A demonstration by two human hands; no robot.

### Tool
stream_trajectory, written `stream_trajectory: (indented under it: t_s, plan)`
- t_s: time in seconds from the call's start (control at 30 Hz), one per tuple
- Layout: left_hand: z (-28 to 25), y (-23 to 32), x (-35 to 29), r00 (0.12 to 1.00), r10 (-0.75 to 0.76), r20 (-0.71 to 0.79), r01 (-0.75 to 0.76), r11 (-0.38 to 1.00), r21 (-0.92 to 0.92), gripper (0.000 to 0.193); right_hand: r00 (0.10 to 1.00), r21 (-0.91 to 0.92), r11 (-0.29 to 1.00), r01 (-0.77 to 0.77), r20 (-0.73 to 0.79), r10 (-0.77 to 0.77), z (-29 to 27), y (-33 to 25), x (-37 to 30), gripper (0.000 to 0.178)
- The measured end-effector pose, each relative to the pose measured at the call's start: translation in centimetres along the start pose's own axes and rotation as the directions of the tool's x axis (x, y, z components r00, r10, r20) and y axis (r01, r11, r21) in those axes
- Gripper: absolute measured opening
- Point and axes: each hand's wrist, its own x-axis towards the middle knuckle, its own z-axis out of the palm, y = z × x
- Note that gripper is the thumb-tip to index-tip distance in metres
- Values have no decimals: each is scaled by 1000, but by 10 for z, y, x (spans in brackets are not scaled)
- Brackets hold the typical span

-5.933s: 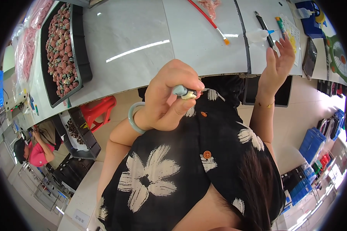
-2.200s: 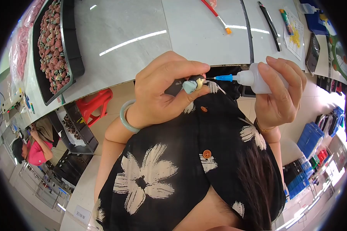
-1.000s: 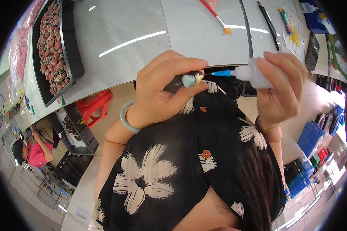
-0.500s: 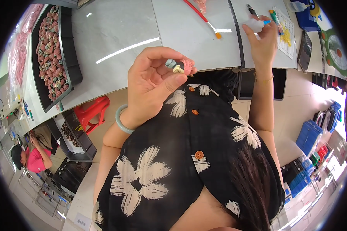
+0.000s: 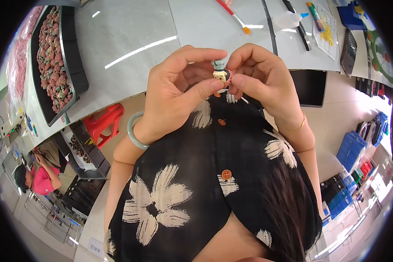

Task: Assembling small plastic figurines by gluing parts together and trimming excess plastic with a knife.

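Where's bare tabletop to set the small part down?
Widest bare patch: grey tabletop between the black tray of pink pieces and the red-handled tool. Crowded at the right end: squeeze bottle, black tool, yellow-marked sheet. Both hands, left and right, pinch the small part.

We have the left hand point(image 5: 174, 94) and right hand point(image 5: 260, 78) meeting over the table's point(image 5: 131, 52) near edge, the small piece point(image 5: 220, 72) pinched between them. Far left on the table lies the tray point(image 5: 72, 65); behind the right hand lie the squeeze bottle point(image 5: 290, 19), brush point(image 5: 233, 15) and paper sheet point(image 5: 327, 26). Under the table, left, stands a stool point(image 5: 102, 124).
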Motion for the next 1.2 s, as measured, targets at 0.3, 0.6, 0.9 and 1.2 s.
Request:
stream_trajectory:
  t_s: [0.3, 0.6, 0.9, 1.2]
  plan:
    - [-12, -11, -6, 998, 0, 70, 6, 996, -92, 28, 999, 158, 987, -27, 33, 22, 5, 23, 2, 13]
    - [-14, -8, -12, 997, 50, 64, -54, 997, 59, 25, 1000, 27, 1000, 15, 22, -15, 10, 19, -5, 11]
    - [-13, -10, -14, 996, 53, 69, -58, 996, 63, 25, 999, 6, 1000, 20, 28, -21, 9, 20, -6, 11]
    - [-11, -18, -15, 990, 131, 60, -132, 991, 7, 27, 996, -49, 995, 91, 9, -91, 11, 20, -9, 9]
